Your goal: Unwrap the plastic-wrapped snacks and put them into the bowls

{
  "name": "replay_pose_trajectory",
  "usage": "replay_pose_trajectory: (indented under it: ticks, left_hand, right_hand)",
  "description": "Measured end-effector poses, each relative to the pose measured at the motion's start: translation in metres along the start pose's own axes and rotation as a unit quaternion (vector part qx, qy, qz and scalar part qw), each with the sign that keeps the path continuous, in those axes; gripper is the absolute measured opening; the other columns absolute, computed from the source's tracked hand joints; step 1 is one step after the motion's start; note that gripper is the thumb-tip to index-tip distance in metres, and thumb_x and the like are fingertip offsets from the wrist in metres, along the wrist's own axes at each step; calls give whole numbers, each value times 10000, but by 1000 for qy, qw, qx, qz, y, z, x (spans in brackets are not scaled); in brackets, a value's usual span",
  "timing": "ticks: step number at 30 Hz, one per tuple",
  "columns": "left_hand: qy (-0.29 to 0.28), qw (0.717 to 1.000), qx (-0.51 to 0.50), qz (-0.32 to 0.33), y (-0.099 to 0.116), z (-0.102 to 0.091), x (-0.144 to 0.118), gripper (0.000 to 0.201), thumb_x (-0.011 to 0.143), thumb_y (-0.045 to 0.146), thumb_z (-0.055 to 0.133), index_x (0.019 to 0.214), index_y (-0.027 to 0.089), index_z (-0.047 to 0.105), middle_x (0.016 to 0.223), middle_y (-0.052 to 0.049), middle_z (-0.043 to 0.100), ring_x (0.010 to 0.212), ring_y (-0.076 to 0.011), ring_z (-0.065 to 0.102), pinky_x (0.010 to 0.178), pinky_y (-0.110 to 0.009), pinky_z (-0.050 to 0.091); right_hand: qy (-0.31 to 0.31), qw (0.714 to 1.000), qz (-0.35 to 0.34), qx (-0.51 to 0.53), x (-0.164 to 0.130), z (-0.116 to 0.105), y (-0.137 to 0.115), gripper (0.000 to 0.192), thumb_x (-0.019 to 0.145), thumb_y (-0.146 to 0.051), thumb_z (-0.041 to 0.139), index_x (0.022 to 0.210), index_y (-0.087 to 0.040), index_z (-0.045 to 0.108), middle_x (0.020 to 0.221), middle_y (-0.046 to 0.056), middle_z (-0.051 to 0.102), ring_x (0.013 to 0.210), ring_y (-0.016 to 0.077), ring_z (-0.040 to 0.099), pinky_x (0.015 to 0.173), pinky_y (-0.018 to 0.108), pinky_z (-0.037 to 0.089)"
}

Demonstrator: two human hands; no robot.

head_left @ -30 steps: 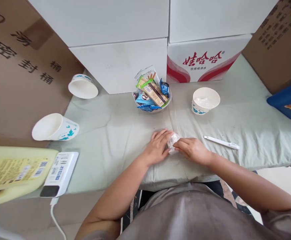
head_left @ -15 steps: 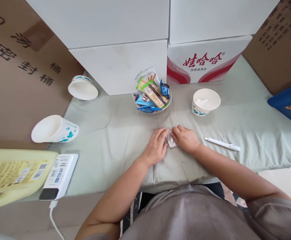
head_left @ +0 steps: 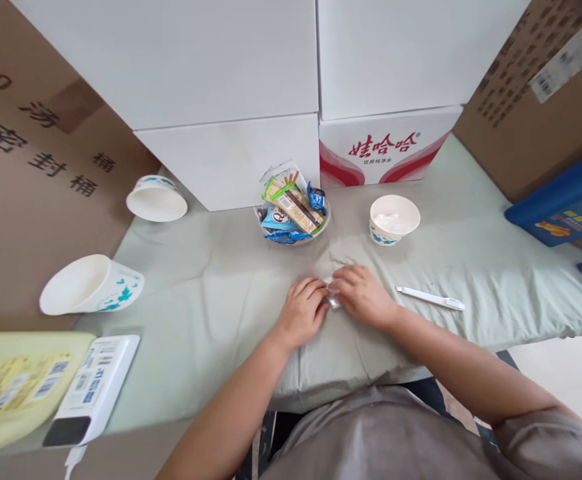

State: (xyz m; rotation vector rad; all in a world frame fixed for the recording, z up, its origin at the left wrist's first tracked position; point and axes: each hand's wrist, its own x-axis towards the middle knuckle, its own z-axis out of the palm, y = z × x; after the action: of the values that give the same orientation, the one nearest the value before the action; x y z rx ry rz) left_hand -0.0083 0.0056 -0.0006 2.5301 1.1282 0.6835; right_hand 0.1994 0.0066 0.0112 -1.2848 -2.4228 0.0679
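- Small clear plastic wrapper [head_left: 333, 297] pinned flat on the pale green cloth [head_left: 211, 280], squarely between the two hands, just short of the snack bowl [head_left: 292, 215].
- Left hand [head_left: 301, 312] pressed palm-down, fingertips touching the wrapper's left edge.
- Right hand [head_left: 363, 293] curled over the right edge, fingers [head_left: 343, 280] bent down onto it; pinched or merely pressed cannot be told.
- Wrapper mostly hidden; long axis unreadable.
- Neither hand clearly nearer: both in contact, meeting from opposite sides.
- White pen-like stick [head_left: 429, 298] lying near the right wrist, apart from it.
- Upright paper cup [head_left: 394, 219] beyond the right hand, well apart.
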Motion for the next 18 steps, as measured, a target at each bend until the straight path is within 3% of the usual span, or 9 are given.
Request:
replay_pose_trajectory:
  ticks: [2, 4, 7, 9, 10, 11, 14, 16, 18]
  left_hand:
    - [46, 999, -19, -11, -3, -1, -1, 196, 898, 151, 497, 1049, 183, 618, 1141, -91, 633, 1116, -234, 558, 978, -431, 473]
    - [78, 996, -31, -27, -6, -2, -1, 193, 900, 147, 481, 1037, 186, 611, 1112, -89, 625, 1047, -213, 578, 929, -396, 504]
    - [79, 996, -34, -32, -9, -2, -1, 173, 899, 165, 488, 1018, 188, 611, 1083, -85, 624, 1025, -214, 582, 900, -390, 514]
    - [66, 997, -30, -28, -9, -1, 0, 164, 895, 175, 496, 1005, 183, 618, 1090, -89, 621, 1033, -220, 579, 909, -406, 509]
    - [58, 998, -27, -29, -9, -1, 0, 163, 892, 177, 499, 996, 183, 624, 1096, -90, 619, 1036, -222, 576, 912, -414, 507]
    - [50, 998, -24, -32, -8, -1, 0, 162, 887, 177, 501, 986, 183, 629, 1101, -90, 616, 1037, -224, 574, 911, -420, 506]
    - [35, 998, -17, -40, -8, 0, 0, 162, 873, 167, 508, 962, 187, 641, 1112, -89, 608, 1045, -227, 567, 906, -427, 506]
    - [32, 999, -16, -39, -9, 1, 0, 162, 868, 157, 515, 963, 187, 643, 1123, -89, 604, 1057, -228, 561, 912, -427, 504]
    - [31, 999, -15, -36, -9, 1, 0, 161, 863, 149, 523, 965, 188, 642, 1127, -88, 604, 1061, -228, 557, 915, -426, 504]
  right_hand:
    - [-39, 998, -41, 22, -5, 2, -7, 176, 928, -180, 517, 1028, -192, 662, 1062, 84, 663, 994, 222, 542, 855, 358, 451]
    - [-40, 997, -41, 43, -7, -4, -2, 211, 939, -140, 468, 994, -187, 666, 975, 81, 673, 907, 204, 554, 796, 332, 472]
    - [76, 996, 1, 40, 3, -36, 25, 267, 969, -174, 404, 1010, -209, 665, 994, 82, 673, 927, 203, 568, 829, 330, 485]
    - [175, 982, 69, -14, 15, -62, 52, 286, 979, -216, 390, 1041, -212, 669, 1071, 98, 665, 1026, 226, 562, 913, 371, 459]
    - [194, 973, 113, -51, 22, -74, 65, 296, 982, -242, 392, 1068, -204, 672, 1113, 114, 657, 1063, 242, 555, 947, 395, 437]
    - [181, 967, 157, -85, 28, -82, 77, 316, 984, -271, 389, 1100, -190, 672, 1162, 133, 645, 1096, 261, 547, 964, 417, 419]
    - [33, 963, 227, -138, 40, -87, 102, 396, 974, -406, 407, 1136, -162, 674, 1207, 167, 644, 1117, 317, 552, 970, 500, 385]
    - [-22, 967, 207, -149, 38, -78, 107, 450, 950, -494, 433, 1156, -169, 667, 1246, 164, 637, 1155, 337, 539, 1005, 554, 337]
    - [-16, 974, 163, -158, 31, -68, 106, 475, 923, -529, 466, 1196, -182, 642, 1283, 152, 624, 1197, 332, 519, 1054, 579, 271]
